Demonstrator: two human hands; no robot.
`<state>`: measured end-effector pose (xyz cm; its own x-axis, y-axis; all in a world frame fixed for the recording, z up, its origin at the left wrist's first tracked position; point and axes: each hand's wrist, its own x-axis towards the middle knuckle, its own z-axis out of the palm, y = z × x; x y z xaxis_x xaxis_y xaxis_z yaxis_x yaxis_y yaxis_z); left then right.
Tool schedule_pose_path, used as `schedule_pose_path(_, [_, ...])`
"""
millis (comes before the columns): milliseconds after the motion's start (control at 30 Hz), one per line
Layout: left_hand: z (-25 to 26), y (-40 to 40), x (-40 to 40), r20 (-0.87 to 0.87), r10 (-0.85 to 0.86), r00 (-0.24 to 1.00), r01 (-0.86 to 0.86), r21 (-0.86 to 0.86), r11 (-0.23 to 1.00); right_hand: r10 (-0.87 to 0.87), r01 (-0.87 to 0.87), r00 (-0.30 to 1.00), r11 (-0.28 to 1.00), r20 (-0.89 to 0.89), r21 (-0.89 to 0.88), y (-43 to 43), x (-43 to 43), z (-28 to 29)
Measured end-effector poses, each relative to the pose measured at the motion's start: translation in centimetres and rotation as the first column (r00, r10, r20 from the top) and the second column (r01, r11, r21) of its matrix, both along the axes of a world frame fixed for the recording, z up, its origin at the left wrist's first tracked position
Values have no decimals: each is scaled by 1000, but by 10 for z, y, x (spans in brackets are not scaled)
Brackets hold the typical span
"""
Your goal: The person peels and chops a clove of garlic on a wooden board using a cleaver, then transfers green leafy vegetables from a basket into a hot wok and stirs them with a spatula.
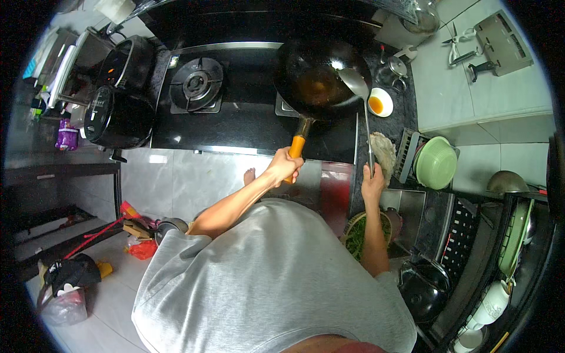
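Observation:
My left hand (284, 167) grips the orange handle of a dark wok (320, 81), which is over the right burner. Some brownish liquid (318, 88) lies in the bottom of the wok. My right hand (373, 180) holds the long handle of a metal wok spatula (355, 84), whose blade is over the wok's right rim. Just right of the blade stands a small white bowl (386, 102) with orange-yellow liquid in it. Beside the spatula's shaft, on the counter, lies a pale, crumpled item (383, 154) that I cannot identify.
The left gas burner (196, 84) is uncovered. Black appliances (119, 117) stand left of the stove. To the right are a glass pot (392, 70), a green plastic basin (437, 163) in a rack, a sink (412, 207) and a basket of green vegetables (357, 238). A knife holder (505, 42) hangs on the wall.

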<state>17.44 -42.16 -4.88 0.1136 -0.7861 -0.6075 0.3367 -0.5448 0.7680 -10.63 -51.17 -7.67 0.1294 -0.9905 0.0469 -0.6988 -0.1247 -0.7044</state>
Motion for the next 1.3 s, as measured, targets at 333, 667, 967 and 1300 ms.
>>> schedule_pose_path(333, [9, 18, 33, 123, -19, 992, 13, 49, 999, -69, 72, 993, 997, 99, -28, 2, 17, -11])
schedule_pose_path(667, [-7, 9, 0, 15, -12, 1000, 12, 12, 1000, 15, -17, 999, 999, -41, -51, 1, -5, -30])
schedule_pose_path(967, [-25, -3, -11, 87, 42, 995, -43, 16, 999, 47, -70, 988, 986, -149, -149, -78, -82, -127])
schedule_pose_path(1300, [-31, -7, -18, -86, 90, 992, -86, 53, 995, 78, -239, 940, 846, -333, -477, -134, -89, -148])
